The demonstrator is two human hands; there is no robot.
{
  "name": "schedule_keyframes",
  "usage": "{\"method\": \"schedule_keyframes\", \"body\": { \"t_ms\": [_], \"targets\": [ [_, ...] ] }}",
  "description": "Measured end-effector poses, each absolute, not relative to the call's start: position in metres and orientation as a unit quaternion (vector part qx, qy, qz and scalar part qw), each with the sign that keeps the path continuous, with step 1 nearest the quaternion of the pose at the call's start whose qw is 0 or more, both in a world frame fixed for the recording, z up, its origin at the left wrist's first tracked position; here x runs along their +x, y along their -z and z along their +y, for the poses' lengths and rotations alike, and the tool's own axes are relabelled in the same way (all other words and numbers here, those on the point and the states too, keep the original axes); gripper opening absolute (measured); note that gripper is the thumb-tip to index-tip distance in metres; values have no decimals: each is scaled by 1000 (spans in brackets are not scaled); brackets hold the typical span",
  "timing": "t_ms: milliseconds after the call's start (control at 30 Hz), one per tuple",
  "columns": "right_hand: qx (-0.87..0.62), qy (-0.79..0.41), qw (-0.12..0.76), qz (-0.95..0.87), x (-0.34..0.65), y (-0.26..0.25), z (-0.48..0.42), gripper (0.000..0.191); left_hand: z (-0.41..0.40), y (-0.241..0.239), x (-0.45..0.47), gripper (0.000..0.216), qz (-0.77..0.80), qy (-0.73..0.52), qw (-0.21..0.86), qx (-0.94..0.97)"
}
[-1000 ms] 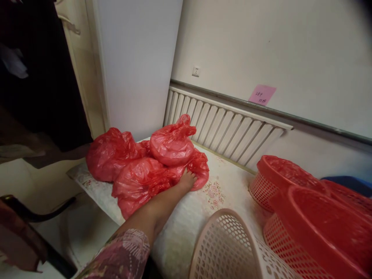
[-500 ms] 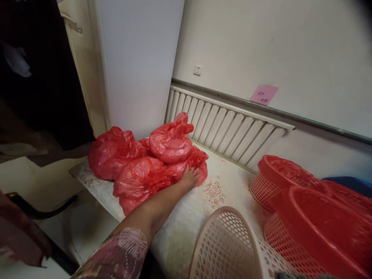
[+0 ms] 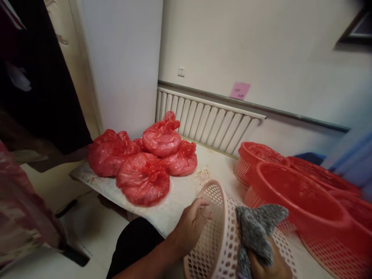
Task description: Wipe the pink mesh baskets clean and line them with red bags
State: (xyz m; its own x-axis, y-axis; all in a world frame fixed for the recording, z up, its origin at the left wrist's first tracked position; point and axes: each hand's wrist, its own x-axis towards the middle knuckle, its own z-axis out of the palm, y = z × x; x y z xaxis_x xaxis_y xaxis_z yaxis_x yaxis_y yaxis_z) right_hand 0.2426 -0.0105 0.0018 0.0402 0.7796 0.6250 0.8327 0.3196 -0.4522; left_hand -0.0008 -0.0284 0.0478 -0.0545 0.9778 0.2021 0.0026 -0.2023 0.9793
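Observation:
A beige perforated plastic basket [image 3: 229,232] lies tipped on the table, its mouth facing left. At the near left side of that mouth is my left hand [image 3: 190,224], fingers loosely curved and apart; contact with the rim cannot be made out. My right hand [image 3: 271,261] grips a grey fuzzy cloth [image 3: 255,228] against the basket's outer wall, with part of its fingers hidden under the cloth. Several tied red plastic bags [image 3: 145,180] sit bunched at the table's left end, one resting on top of others.
Red perforated baskets [image 3: 296,193], lined with red plastic, stand along the right. A flowered cloth covers the table [image 3: 212,157]. Behind it are a white radiator [image 3: 209,120] and a pink note [image 3: 240,90]. Dark clothing [image 3: 58,97] hangs at left.
My left hand has left the red bag at the back and come to the basket's mouth. My right hand with the grey cloth has come into fuller view. The view has swung right.

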Motion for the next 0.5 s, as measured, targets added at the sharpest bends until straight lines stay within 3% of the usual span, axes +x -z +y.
{"method": "schedule_keyframes", "body": {
  "t_ms": [67, 133, 500],
  "targets": [
    [-541, 52, 439, -716, 238, -5, -8, 28, -50, -56, 19, 42, 413, -536, 524, 518],
    [-501, 77, 454, -733, 234, -10, -7, 28, -62, -63, 37, 42, 384, -525, 547, 527],
    [-501, 5, 436, -748, 252, -22, -16, 29, -64, -57, 67, 32, 457, -523, 462, 552]
  ]
}}
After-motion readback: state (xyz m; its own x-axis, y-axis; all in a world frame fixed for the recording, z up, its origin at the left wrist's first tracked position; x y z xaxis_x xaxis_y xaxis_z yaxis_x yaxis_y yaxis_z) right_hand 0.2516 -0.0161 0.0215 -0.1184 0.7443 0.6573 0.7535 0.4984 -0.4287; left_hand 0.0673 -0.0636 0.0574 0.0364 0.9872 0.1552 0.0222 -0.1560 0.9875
